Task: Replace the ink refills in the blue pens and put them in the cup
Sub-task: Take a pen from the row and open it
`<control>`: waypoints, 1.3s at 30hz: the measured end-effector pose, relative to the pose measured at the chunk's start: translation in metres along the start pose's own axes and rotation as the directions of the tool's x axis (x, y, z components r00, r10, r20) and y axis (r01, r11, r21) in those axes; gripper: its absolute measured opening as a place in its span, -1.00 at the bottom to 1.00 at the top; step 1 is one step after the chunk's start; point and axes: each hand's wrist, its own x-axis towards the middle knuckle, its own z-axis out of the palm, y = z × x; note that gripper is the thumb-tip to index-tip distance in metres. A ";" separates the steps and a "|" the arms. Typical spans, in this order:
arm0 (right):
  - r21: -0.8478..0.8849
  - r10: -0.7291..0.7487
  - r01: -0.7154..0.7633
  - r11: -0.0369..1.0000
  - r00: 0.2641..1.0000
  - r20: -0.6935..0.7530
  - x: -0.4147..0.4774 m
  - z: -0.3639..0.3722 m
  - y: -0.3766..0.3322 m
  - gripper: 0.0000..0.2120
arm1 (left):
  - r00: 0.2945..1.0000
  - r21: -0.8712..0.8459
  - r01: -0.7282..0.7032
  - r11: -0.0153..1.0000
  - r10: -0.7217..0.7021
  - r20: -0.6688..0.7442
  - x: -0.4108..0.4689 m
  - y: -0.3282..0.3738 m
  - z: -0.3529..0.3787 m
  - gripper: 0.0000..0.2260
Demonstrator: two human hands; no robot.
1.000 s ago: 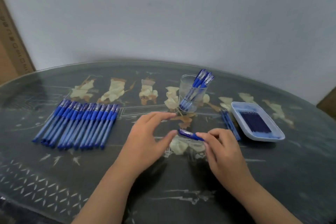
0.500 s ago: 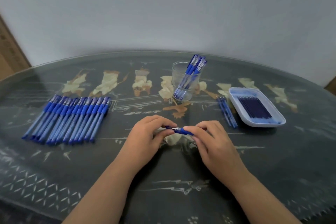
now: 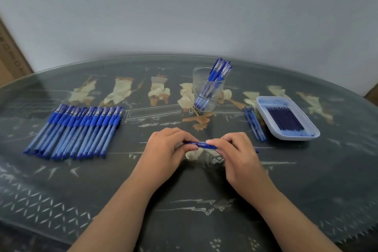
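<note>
while level over the table (image 3: 184, 190), blue pen (image 3: 201, 145) in curled fingers of left hand (image 3: 163, 149) and right hand (image 3: 235, 153)

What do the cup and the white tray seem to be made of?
The cup looks like clear glass, maybe hard plastic: the pens inside show through its wall. The tray looks like smooth white plastic or foam, faintly glossy, with a thin rounded rim.

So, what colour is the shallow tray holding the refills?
White shallow plastic tray, tinted blue inside; head view.
</note>
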 end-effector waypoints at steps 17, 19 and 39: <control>0.036 0.017 -0.016 0.999 0.999 -0.034 0.001 0.000 -0.002 -0.70 | 1.000 0.012 -0.002 1.000 0.002 -0.012 0.000 0.000 0.004 -0.80; 0.054 0.010 -0.008 0.999 1.000 -0.024 0.000 0.001 0.000 -0.73 | 1.000 0.004 -0.002 1.000 0.002 -0.017 0.000 -0.001 0.003 -0.75; 0.063 0.092 -0.083 0.995 0.983 -0.157 -0.002 0.003 0.012 -0.81 | 0.978 0.021 0.144 0.989 -0.139 -0.155 -0.001 -0.007 -0.008 -0.89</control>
